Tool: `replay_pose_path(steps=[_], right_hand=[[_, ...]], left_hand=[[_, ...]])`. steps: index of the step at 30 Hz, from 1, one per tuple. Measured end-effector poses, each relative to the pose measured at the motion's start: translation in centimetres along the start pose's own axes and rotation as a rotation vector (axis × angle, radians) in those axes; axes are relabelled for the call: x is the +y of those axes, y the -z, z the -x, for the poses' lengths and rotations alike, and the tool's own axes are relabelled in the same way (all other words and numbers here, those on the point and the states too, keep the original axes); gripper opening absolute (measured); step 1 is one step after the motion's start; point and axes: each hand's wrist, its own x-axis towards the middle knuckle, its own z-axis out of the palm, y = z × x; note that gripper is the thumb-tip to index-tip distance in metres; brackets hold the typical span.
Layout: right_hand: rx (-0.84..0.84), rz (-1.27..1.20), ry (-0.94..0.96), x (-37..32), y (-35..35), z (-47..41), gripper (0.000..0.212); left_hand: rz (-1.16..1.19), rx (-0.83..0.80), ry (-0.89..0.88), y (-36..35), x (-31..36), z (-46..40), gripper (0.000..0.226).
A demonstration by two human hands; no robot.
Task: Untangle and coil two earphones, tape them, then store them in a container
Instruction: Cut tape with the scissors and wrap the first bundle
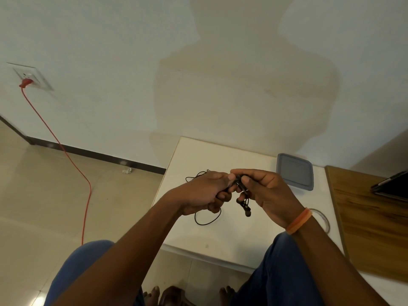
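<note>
Your left hand (204, 191) and right hand (263, 191) both clench the black earphones (242, 200) above the white tabletop (231, 235), cable loops dangling; the grey container (294, 171) sits far right.

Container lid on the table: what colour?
Grey-blue lid, seen in the head view.

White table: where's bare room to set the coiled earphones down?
Free: the white table's near strip below both hands, and its far-left corner behind the black earphone cable. Crowded: right side, between the grey container lid and the tape roll.
</note>
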Motion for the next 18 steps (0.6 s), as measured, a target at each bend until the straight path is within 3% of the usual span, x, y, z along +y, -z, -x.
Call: replay_pose_path(steps=[11,14,18], right_hand=[[0.109,-0.234,-0.094,-0.3,0.3,-0.1,0.027],[0.259,0.07,-0.016,-0.6,-0.4,0.1,0.029],[0.481,0.639,0.335,-0.9,-1.4,0.9,0.041]], left_hand=[[0.176,-0.139,-0.008,-0.3,0.1,-0.2,0.039],[0.183,-0.127,0.039,-0.8,-0.3,-0.4,0.037],[0.205,-0.062,0.078,-1.5,-0.6,-0.8,0.041]])
